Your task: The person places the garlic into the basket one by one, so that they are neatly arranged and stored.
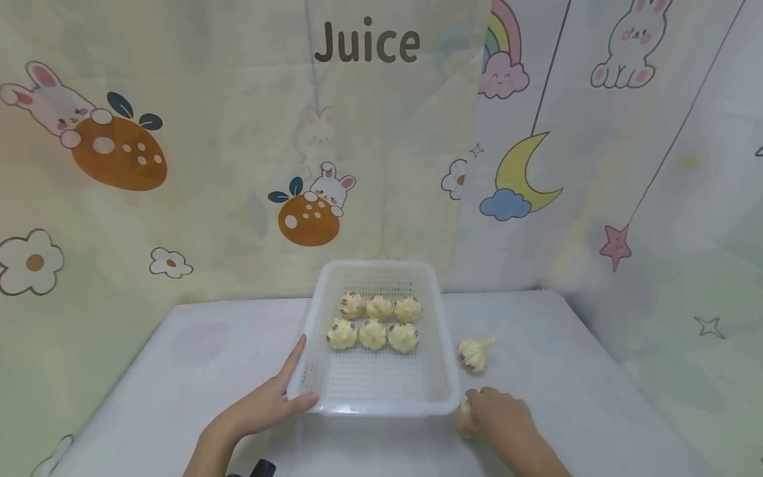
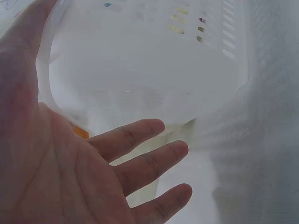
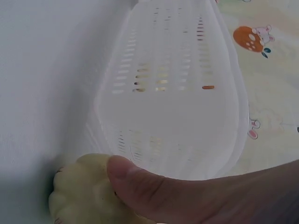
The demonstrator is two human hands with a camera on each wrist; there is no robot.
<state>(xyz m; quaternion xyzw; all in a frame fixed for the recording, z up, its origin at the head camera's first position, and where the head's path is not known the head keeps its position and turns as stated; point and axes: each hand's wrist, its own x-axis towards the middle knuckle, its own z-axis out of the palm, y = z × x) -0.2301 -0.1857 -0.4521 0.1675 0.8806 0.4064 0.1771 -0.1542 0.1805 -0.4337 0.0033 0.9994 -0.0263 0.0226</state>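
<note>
A white plastic basket (image 1: pixel 381 405) with slotted walls holds several garlic bulbs (image 1: pixel 373 334) in two rows of three, toward its far part. My left hand (image 1: pixel 265 404) touches its near left corner, thumb at the front rim and index finger along the left side. Three other fingers extend beneath the rim in the left wrist view, holding nothing. My right hand (image 1: pixel 503 421) grips a garlic bulb (image 3: pixel 86 193) beside the near right corner, low over the table; the thumb presses on it, and the other fingers are hidden in the right wrist view.
Another garlic bulb (image 1: pixel 475 354) lies on the white table (image 1: pixel 536 351), right of the basket, its stem pointing right. A patterned cloth (image 1: pixel 238 199) hangs behind the table's back edge. A small black object (image 1: pixel 263 468) shows at the bottom edge near my left wrist.
</note>
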